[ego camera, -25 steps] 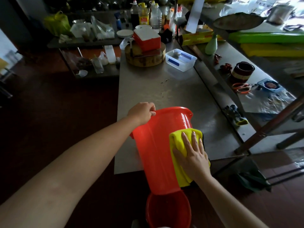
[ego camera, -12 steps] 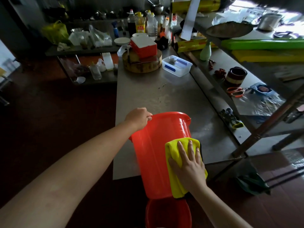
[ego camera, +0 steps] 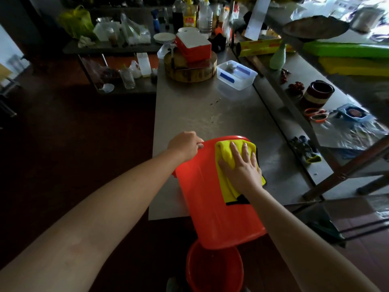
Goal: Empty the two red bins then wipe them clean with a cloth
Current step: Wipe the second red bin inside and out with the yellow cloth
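**Two bare hands wiping a red bin at a steel kitchen table**

Two red bins are in view. Nearest, at the bottom edge, the second red bin [ego camera: 214, 270] stands upright on the dark floor, its mouth open upward and partly hidden by the one above it. Above it, the tilted red bin [ego camera: 210, 203] leans over the near edge of the steel table [ego camera: 210, 114], its base toward the viewer and its rim on the tabletop.

One yellow cloth [ego camera: 226, 159], edged in black, lies on the bin's outer wall near the rim. The right hand [ego camera: 242, 167] presses it flat, fingers spread and extended, gripping nothing. The left hand [ego camera: 185, 146] is curled closed around the bin's rim at the left side, steadying it.

Farther along the table sit one clear plastic container [ego camera: 236, 74] with blue clips and one round wooden chopping block [ego camera: 190, 70], with one red box with a white lid [ego camera: 192, 47] on top. On the lower shelf to the right lie one pair of orange-handled scissors [ego camera: 315, 114] and one dark round pot [ego camera: 317, 93].

At the far end stands a cluster of bottles, too crowded to count; a yellow-labelled oil bottle [ego camera: 188, 15] is among them, its writing too blurred to read. No other label is legible.
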Tool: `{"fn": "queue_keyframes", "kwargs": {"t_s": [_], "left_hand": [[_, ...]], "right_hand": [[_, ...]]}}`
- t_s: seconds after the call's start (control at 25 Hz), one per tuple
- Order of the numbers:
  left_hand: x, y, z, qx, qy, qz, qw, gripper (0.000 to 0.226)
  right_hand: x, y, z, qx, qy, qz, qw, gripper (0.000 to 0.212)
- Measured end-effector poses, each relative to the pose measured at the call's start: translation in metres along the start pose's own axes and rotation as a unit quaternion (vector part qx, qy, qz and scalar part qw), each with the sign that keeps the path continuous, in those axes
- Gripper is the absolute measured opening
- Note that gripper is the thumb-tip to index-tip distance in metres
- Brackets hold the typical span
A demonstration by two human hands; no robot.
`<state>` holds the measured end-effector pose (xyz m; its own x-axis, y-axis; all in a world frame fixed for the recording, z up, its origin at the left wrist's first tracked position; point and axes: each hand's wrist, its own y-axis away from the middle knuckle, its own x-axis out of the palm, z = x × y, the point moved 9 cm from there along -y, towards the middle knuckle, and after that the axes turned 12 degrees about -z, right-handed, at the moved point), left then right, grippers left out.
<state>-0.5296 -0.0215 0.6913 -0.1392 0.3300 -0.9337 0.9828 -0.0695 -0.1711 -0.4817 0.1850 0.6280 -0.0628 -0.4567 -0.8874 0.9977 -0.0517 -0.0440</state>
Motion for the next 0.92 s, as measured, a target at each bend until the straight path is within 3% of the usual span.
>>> {"fn": "queue_keyframes", "kwargs": {"t_s": [0.28, 0.48, 0.64, 0.76, 0.92], "left_hand": [[-0.006, -0.003, -0.012, 0.014, -0.049, 0.074, 0.996, 0.017], [0.0, -0.014, -0.051, 0.048, -0.117, 0.14, 0.982, 0.017], [0.02, -0.022, -0.088, 0.048, -0.016, 0.054, 0.997, 0.038], [0.027, -0.024, -0.088, 0.04, 0.037, -0.021, 0.998, 0.032], [0.028, -0.023, -0.071, 0.033, 0.06, -0.045, 0.997, 0.028]], "right_hand": [[-0.002, 0.11, -0.065, -0.04, 0.016, -0.046, 0.998, 0.079], [-0.002, 0.135, -0.076, -0.024, 0.017, -0.045, 0.999, 0.08], [0.0, 0.137, -0.071, -0.003, 0.007, -0.036, 0.999, 0.078], [0.001, 0.126, -0.072, 0.02, -0.004, -0.021, 1.0, 0.077], [0.005, 0.084, -0.058, 0.034, -0.018, -0.008, 0.999, 0.079]]}}
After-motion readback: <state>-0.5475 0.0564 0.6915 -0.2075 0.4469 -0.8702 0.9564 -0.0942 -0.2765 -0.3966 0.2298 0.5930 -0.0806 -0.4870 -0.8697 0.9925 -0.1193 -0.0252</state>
